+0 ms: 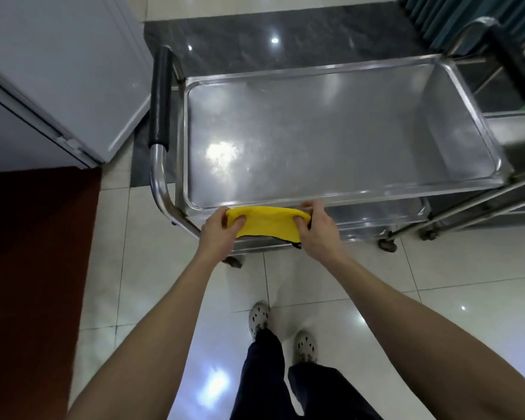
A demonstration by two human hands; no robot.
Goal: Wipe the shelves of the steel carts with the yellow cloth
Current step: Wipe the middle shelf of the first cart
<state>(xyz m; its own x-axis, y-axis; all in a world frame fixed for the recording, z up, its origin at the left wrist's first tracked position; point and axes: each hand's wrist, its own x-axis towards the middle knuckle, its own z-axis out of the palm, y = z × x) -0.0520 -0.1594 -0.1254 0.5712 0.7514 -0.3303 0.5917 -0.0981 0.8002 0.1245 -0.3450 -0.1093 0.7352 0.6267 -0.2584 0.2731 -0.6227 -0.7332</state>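
Left hand (217, 233) and right hand (314, 227) each gripping 1 end of folded yellow cloth (269, 224).

A steel cart (176, 204) stands on a glossy, pale tiled floor (152, 268), its wheels (388, 245) on the tiles. Its top shelf (331, 131) is a shallow tray with a raised rim, and the steel reflects a bright light. A lower shelf (376, 213) shows beneath the near edge. A black-padded handle (159, 95) rises at the left end. A second cart (515, 137) stands just beside the right end. A dark strip (285, 28) of floor runs behind the carts. A red mat (34, 268) lies at the left, near a white cabinet (58, 71). Two shoes (259, 316) stand on the tiles.
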